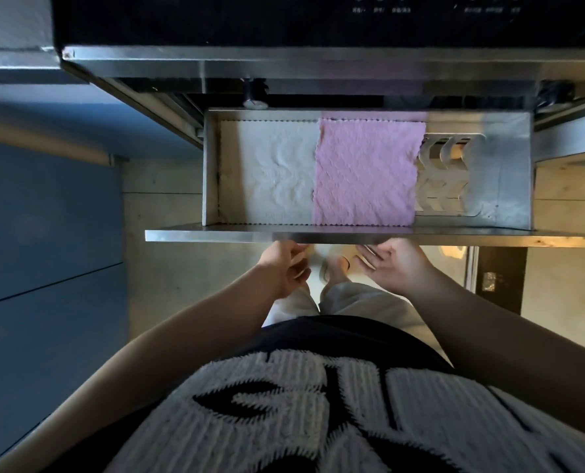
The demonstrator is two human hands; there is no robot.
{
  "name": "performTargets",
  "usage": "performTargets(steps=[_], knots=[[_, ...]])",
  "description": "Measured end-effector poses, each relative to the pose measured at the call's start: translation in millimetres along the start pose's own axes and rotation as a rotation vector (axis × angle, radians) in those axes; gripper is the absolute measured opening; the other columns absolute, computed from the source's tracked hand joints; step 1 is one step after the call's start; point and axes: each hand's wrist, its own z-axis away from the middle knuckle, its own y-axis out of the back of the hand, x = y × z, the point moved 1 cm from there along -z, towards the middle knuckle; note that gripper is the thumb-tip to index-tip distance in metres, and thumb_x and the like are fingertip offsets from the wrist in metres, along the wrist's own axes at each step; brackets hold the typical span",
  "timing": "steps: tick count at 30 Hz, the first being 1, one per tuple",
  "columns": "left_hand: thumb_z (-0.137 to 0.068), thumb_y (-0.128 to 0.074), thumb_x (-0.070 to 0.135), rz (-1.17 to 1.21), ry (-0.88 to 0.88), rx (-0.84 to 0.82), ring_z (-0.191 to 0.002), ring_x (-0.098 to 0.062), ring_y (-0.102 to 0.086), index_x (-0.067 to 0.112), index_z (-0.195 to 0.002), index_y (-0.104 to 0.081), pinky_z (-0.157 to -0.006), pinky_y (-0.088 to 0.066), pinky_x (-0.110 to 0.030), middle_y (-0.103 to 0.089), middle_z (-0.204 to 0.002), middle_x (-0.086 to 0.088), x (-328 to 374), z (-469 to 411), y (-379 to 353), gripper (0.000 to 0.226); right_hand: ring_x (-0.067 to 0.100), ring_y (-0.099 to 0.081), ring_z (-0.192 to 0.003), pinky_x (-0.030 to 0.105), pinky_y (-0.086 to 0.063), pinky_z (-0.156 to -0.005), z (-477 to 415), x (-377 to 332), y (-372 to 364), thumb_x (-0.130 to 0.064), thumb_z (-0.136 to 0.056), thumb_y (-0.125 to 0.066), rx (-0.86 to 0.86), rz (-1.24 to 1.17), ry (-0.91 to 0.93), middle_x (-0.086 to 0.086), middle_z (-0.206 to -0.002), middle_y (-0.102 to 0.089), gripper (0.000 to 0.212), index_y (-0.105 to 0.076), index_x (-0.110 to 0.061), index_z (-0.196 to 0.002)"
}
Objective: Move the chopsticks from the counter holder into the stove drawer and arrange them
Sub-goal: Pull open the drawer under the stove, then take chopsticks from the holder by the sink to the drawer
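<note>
Drawer (366,110) stands pulled out; left hand (286,268) and right hand (392,264), fingers loosely curled and holding nothing, sit under its front edge.

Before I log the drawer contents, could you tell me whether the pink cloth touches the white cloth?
Touching. The head view shows the pink cloth overlapping the white cloth along its scalloped left edge.

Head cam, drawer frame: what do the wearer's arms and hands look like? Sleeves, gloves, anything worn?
Both arms are bare from the lower frame edge to the hands: no sleeves in view. The left hand and right hand have no gloves; no watch, bracelet or rings are visible. The fingers are uncovered. The only clothing near the arms is a black top with a white ribbed graphic.
</note>
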Motion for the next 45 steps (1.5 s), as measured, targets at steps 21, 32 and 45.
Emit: performTargets(steps=[21, 32, 45], knots=[[-0.094, -0.038, 0.057, -1.366, -1.217, 0.577, -0.144, -0.027, -0.019, 0.031, -0.147, -0.029, -0.113, -0.022, -0.05, -0.032, -0.155, 0.001, 23.1, 110.1, 29.7, 0.059, 0.029, -0.044, -0.126, 0.043, -0.04, -0.098, 122.7, -13.8, -61.8, -0.037, -0.094, -0.042, 0.007, 1.898, 1.276, 0.004, -0.142, -0.045, 0.05, -0.03, -0.028, -0.141], [-0.092, -0.03, 0.067, -1.082, -1.224, 0.985, -0.149, -0.029, -0.007, 0.036, -0.151, -0.016, -0.116, -0.005, -0.053, -0.019, -0.161, 0.0, -62.0, 156.0, 109.6, 0.068, 0.028, -0.017, -0.143, 0.048, -0.02, -0.113, 168.5, 59.1, -78.0, -0.047, -0.091, -0.043, -0.209, 2.272, 1.794, 0.003, -0.155, -0.025, 0.064, -0.021, -0.028, -0.148], [-0.091, -0.028, 0.067, -0.716, -0.976, 1.28, -0.149, -0.026, 0.0, 0.036, -0.153, -0.012, -0.116, -0.002, -0.051, -0.009, -0.163, 0.001, -194.0, 182.5, 316.7, 0.072, 0.03, -0.018, -0.145, 0.054, -0.012, -0.114, 218.5, 291.1, -122.4, -0.046, -0.089, -0.047, -0.611, 2.435, 2.111, 0.004, -0.156, -0.026, 0.067, -0.026, -0.026, -0.149]])
